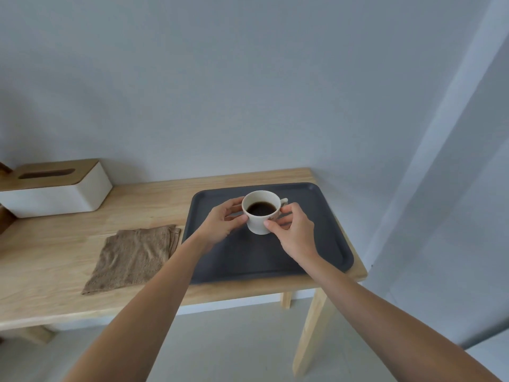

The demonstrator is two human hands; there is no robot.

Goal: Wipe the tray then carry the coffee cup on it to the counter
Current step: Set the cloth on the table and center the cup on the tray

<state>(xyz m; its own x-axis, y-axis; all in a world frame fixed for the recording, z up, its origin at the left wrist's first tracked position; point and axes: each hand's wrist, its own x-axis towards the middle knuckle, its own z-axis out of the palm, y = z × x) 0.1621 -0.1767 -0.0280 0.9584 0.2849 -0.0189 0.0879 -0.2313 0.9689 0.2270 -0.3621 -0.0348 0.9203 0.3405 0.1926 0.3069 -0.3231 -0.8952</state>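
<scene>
A white coffee cup [260, 216] holding dark coffee sits over the far middle of a dark grey tray [325, 244] on the wooden table. My left hand [223, 220] cups its left side with fingers curled against the wall. My right hand [292, 230] pinches the cup's right side near the handle, thumb on the front. I cannot tell if the cup's base touches the tray. A folded brown cloth [132, 257] lies flat on the table, left of the tray.
A white tissue box with a wooden lid [55, 188] stands at the back left of the light wooden table [82, 301]. The tray reaches close to the table's right edge. A pale wall runs behind and to the right.
</scene>
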